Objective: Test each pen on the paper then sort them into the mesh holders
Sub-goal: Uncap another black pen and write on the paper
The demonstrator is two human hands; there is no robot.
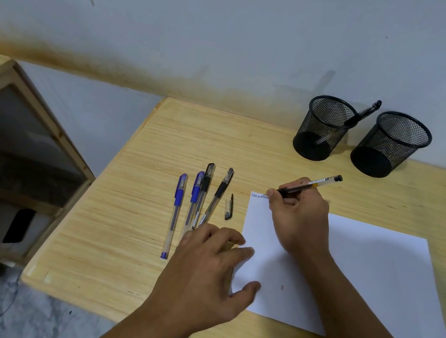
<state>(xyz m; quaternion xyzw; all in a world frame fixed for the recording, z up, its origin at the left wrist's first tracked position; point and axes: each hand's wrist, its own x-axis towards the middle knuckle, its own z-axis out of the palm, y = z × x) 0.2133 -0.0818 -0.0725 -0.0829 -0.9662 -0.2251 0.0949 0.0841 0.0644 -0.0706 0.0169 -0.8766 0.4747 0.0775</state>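
Paper (359,274) lies white on the wooden desk (138,214), faint scribbles at its top-left corner where the right hand (299,219) grips an uncapped black gel pen (310,184), tip touching the sheet. The left hand (209,276), fingers spread, presses the paper's left edge beside four capped pens (197,202); its cap (228,207) lies near.

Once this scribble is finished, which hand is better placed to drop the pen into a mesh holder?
Probably the right hand: it already holds the pen and is nearer the mesh holders. The left hand rests on the paper's edge.
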